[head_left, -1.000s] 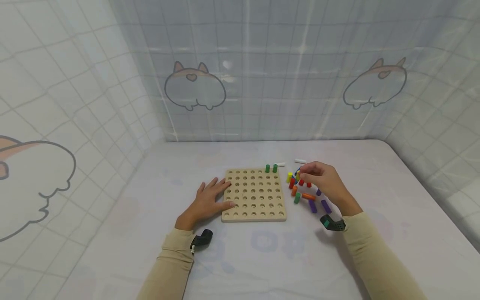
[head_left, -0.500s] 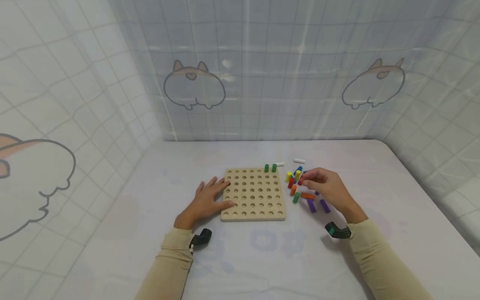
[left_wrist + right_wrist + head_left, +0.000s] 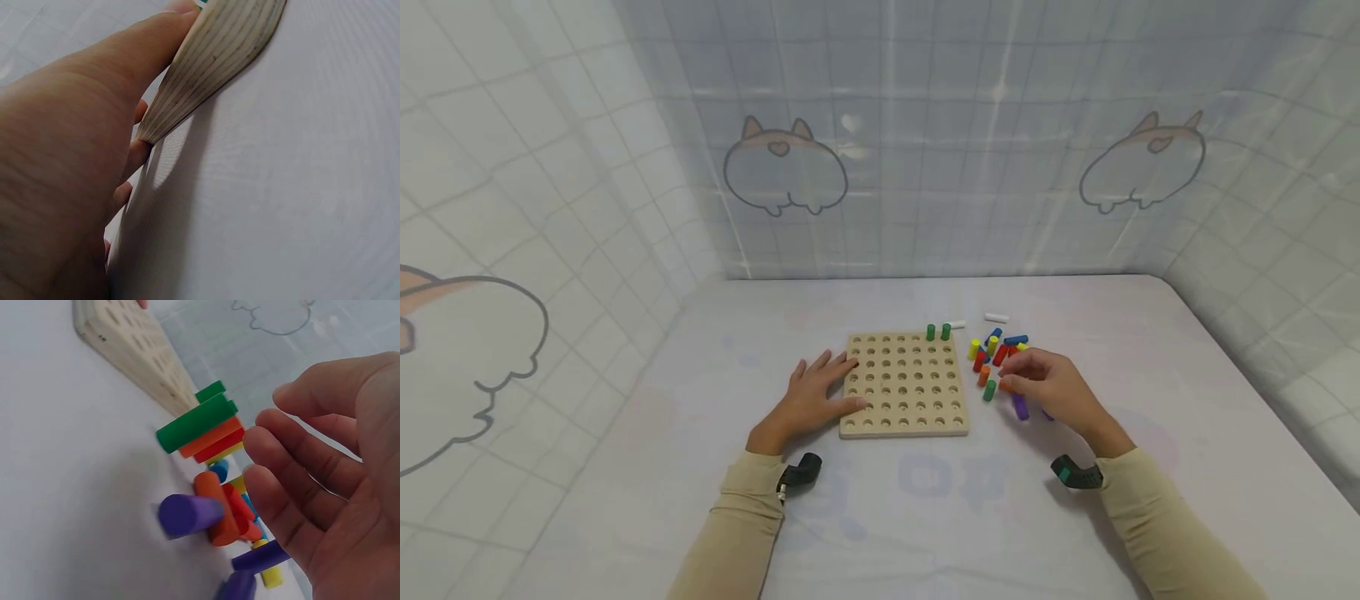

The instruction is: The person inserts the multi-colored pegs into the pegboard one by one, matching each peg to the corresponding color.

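Observation:
My left hand (image 3: 808, 400) rests on the left edge of a square wooden pegboard (image 3: 904, 432), fingers spread and thumb on its top. Two green pegs (image 3: 938, 332) stand at the board's far right corner. My right hand (image 3: 1054, 390) hovers over a group of loose coloured pegs right of the board. In the right wrist view its fingers are loosely bent, the thumb apart from them, with nothing visible between. Close to the fingertips are an orange peg (image 3: 216, 509), lying down, and a purple peg (image 3: 187, 515). A green peg (image 3: 195, 423) stands nearer the board.
Red pegs (image 3: 1001, 354), yellow pegs (image 3: 974, 349) and blue pegs (image 3: 1017, 340) lie or stand beyond the right hand. White pegs (image 3: 997, 317) lie farther back. A white cloth (image 3: 880, 517) covers the table, and a tiled-pattern curtain (image 3: 917, 150) hangs behind.
My right hand has come nearer to me, from over the yellow and red pegs to over the orange and purple ones. My left hand has stayed on the board.

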